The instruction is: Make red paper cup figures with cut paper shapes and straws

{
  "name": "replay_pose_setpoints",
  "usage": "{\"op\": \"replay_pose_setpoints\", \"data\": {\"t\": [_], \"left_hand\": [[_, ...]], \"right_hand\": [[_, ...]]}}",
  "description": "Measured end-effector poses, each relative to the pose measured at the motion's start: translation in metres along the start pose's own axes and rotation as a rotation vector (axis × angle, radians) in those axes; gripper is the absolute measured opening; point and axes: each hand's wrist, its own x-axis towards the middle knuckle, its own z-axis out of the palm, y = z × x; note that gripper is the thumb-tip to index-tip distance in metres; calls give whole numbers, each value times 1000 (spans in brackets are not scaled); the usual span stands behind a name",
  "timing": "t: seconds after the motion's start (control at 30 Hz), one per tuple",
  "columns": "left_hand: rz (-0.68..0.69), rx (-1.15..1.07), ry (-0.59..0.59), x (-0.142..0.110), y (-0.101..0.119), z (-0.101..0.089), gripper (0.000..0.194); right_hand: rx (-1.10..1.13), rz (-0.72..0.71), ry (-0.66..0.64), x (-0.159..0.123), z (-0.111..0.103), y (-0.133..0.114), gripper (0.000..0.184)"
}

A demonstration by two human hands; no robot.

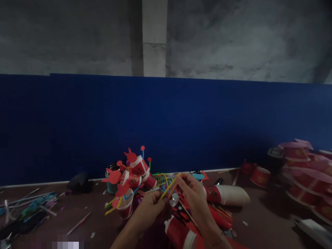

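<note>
A yellow straw (169, 189) slants up to the right between my hands. My left hand (151, 206) is closed on its lower end, thumb and fingers pinched together. My right hand (190, 191) pinches near the upper end, where an orange strip (173, 189) also shows; I cannot tell whether it is a second straw. Just left of my hands, red paper cups (126, 206) with red paper cut-outs and bent straws stand and lean in a group. Below my right hand lies a red cup (178, 232) on its side, with dark scissors (183, 216) partly hidden beside it.
A stack of white-and-red cups (234, 195) lies right of my hands. Several red decorated cups (303, 173) are heaped at the far right, near a white box (313, 231). Loose straws and scraps (38, 204) litter the left. A blue panel (160, 121) stands behind the table.
</note>
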Motion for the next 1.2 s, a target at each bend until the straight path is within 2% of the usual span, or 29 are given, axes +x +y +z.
{"op": "replay_pose_setpoints", "data": {"t": [0.1, 0.17, 0.27, 0.47, 0.6, 0.7, 0.77, 0.9, 0.97, 1.07, 1.1, 1.13, 1.2], "left_hand": [[-32, 40, 26, 1, -1, 0, 34], [9, 97, 83, 1, -4, 1, 29], [55, 167, 109, 2, -9, 3, 23], [60, 199, 44, -4, -1, 3, 18], [47, 126, -59, -9, 10, 3, 29], [2, 61, -37, -9, 7, 5, 35], [14, 63, -2, -7, -1, 8, 35], [106, 153, 102, -4, -13, 15, 33], [121, 123, 78, -4, -10, 14, 33], [147, 23, -87, -3, 1, 4, 27], [135, 10, -122, -3, 3, -2, 34], [102, 3, -106, -1, 3, -8, 40], [98, 90, -29, 1, -5, -19, 39]], "right_hand": [[16, 29, -41, 2, -4, -2, 37], [-26, 33, -99, 3, -6, -3, 34], [-120, -23, -93, 1, -8, -4, 24], [-138, -92, -123, -6, -3, -5, 22], [-52, -8, -149, -4, -4, -5, 27], [-5, 64, -241, -4, -6, -8, 30], [-52, 25, -273, -7, -6, -10, 24], [-271, -200, -260, -14, -3, -15, 10], [-308, -242, -275, -16, -3, -18, 10], [-196, -145, -176, -10, -11, -21, 15], [-126, -94, -104, -7, -16, -22, 18], [-54, -49, -28, -3, -21, -22, 22], [71, 16, 100, 6, -32, -22, 29]]}}
